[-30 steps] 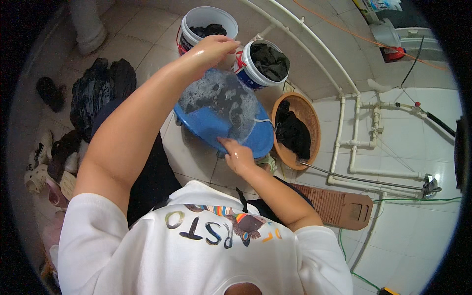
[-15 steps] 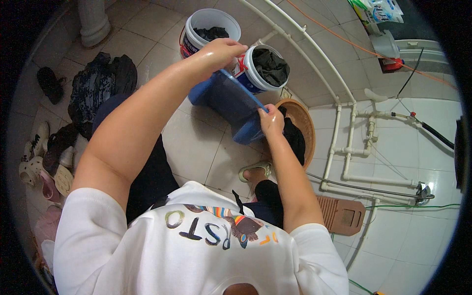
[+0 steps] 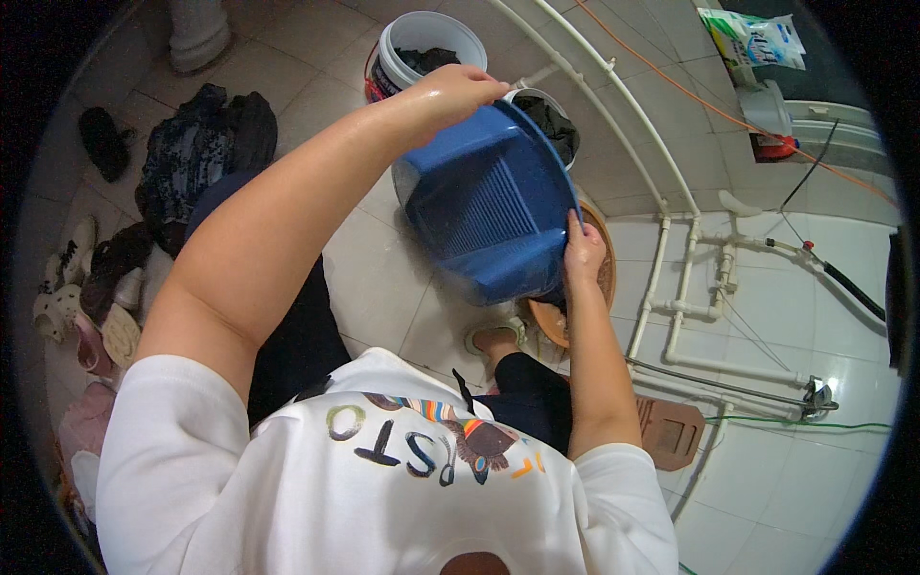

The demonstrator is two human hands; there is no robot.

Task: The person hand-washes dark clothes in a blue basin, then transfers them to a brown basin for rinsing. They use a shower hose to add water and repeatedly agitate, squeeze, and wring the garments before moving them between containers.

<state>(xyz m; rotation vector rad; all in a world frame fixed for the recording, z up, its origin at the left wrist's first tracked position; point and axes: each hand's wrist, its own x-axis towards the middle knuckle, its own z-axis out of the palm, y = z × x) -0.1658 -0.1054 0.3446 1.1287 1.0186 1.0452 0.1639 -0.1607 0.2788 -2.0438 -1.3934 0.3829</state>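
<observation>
- So the blue basin [image 3: 494, 196] is up off the floor, tipped on its side in front of the person, with its ridged underside facing us and its opening turned away toward the wall.
- Left hand [image 3: 458, 93] is at the top of the rim, seemingly pinching it, though the wrist and the back of the hand hide most of the fingers so I won't swear to the exact grip.
- Right hand [image 3: 585, 254] is clamped on the rim lower down, thumb on the near side. Having the hands that far apart probably stops such a wide, maybe slippery tub from twisting.
- First white bucket [image 3: 439, 28] stands just past the left hand with dark cloth inside. A second white bucket [image 3: 539, 94], also with dark cloth, is partly hidden behind the basin.
- Orange tub [image 3: 550, 324] sits behind the right hand, mostly blocked. I guess these are all grouped there to stay within arm's reach.
- Pale tiled floor [image 3: 374, 273], with dark garments [image 3: 201, 153] heaped over on the left and a jumble of shoes [image 3: 62, 311] below them.
- Off right, a brown ridged board [image 3: 676, 436] lies by the white tiled wall [image 3: 791, 335], where white pipes [image 3: 650, 307] run.
</observation>
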